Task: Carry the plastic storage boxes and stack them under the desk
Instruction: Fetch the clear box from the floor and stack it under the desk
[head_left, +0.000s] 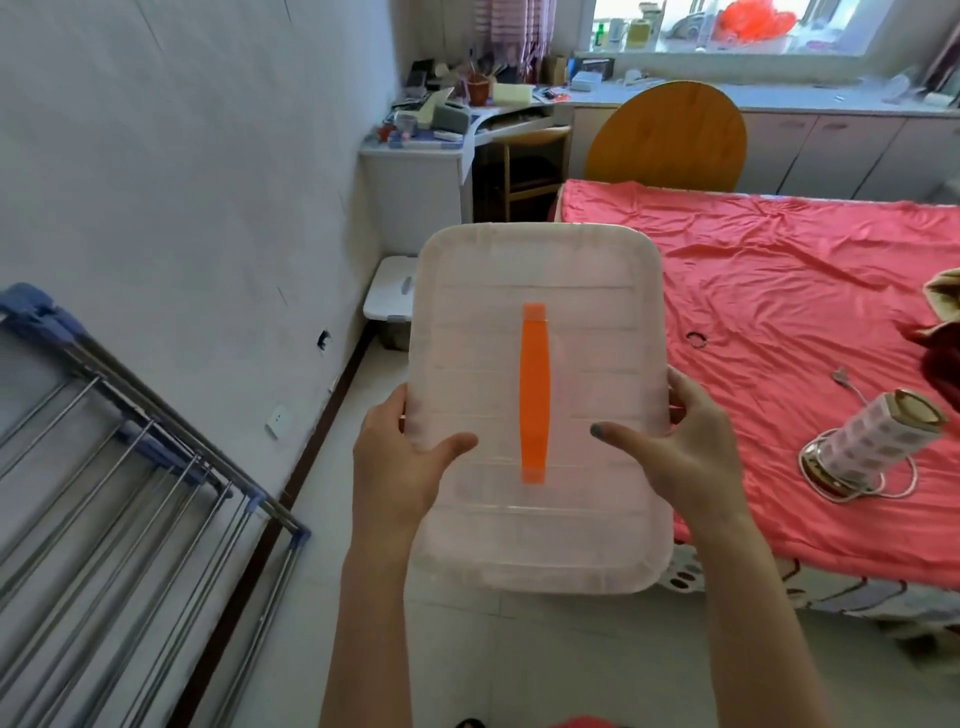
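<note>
Between drying rack (130, 467) and bed (779, 322), both hands gripping storage box (587, 322)

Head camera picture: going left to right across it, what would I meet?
Metal drying rack with blue joints → left hand → translucent plastic storage box with orange handle → right hand → patterned white lamp lying on the pink bed.

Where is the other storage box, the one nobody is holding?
In the head view, the second box sits on the floor by the left wall, at the foot of the desk, just beyond the carried box.
</note>
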